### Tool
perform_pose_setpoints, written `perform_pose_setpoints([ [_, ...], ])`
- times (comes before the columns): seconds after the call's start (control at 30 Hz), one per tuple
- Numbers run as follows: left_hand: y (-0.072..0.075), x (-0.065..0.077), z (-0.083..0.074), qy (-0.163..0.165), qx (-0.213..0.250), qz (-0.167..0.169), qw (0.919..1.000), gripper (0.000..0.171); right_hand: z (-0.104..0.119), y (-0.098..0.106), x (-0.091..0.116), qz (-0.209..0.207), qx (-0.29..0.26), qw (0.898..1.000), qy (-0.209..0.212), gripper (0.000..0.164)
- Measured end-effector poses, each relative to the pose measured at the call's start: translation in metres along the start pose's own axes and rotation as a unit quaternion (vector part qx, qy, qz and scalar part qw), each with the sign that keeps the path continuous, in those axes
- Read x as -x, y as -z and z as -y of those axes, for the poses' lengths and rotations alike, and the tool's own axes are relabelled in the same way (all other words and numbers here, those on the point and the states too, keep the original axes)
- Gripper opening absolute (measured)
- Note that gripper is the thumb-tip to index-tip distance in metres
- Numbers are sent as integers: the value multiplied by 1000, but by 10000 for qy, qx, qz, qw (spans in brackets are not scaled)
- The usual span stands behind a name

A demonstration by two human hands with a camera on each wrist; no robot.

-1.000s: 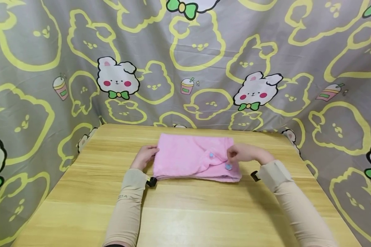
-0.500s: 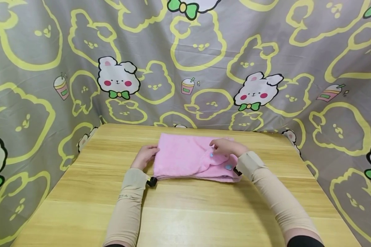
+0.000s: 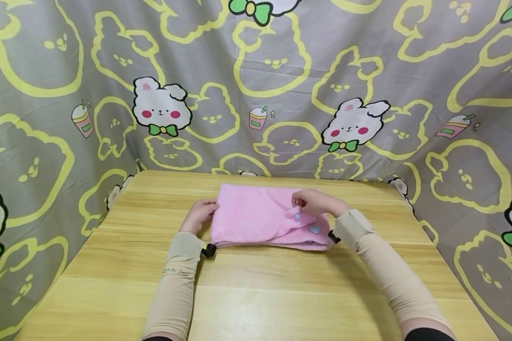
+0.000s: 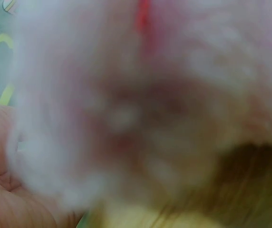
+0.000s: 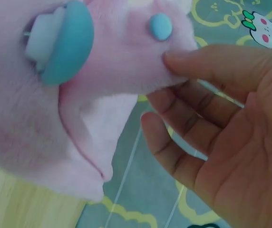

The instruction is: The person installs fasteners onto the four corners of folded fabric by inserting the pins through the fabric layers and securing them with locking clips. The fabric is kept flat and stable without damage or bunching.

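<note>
A pink plush cloth (image 3: pixel 251 213), folded into a thick rectangle, lies on the table. Its right part bears a flap (image 5: pixel 126 71) with a small light-blue button (image 5: pixel 160 26). Below that in the head view sits a larger blue dome-shaped button (image 3: pixel 315 229), which shows a white base in the right wrist view. My right hand (image 3: pixel 317 202) pinches the flap's edge between thumb and fingers. At the cloth's left edge my left hand (image 3: pixel 199 215) rests with loosely extended fingers; the plush hides its fingertips in the left wrist view, where a red strip shows.
The wooden table (image 3: pixel 256 293) extends in front of the cloth and to both sides. A grey curtain (image 3: pixel 281 71) with yellow outlines and rabbit faces hangs behind and on both sides. Small black devices sit at both wrists.
My right hand has moved left from the cloth's right side to the flap and now pinches it. The flap's small button has shifted slightly right. My left hand has stayed in place.
</note>
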State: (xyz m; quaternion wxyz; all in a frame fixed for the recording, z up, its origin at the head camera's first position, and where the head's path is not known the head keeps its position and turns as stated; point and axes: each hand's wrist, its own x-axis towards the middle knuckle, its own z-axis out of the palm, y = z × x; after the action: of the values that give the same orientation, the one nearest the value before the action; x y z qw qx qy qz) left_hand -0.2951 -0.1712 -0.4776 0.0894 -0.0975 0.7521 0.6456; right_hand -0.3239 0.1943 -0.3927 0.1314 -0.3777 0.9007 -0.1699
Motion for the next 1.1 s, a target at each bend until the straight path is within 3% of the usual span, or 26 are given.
perform_pose_setpoints([
  [0.23, 0, -2, 1, 35, -49, -6, 10000, 48, -8, 7, 28, 139, -550, 9972, 484, 24],
  [0.57, -4, -4, 0, 39, -53, 29, 10000, 47, -10, -4, 71, 609, -1035, 9925, 223, 32],
  [0.93, 1, -7, 0, 65, -13, 215, 9997, 50, 2, -15, 84, 563, -605, 9966, 30, 24],
  [1.1, 12, -3, -7, 174, -66, 530, 9984, 52, 1, -11, 86, 660, -738, 9950, 102, 15],
])
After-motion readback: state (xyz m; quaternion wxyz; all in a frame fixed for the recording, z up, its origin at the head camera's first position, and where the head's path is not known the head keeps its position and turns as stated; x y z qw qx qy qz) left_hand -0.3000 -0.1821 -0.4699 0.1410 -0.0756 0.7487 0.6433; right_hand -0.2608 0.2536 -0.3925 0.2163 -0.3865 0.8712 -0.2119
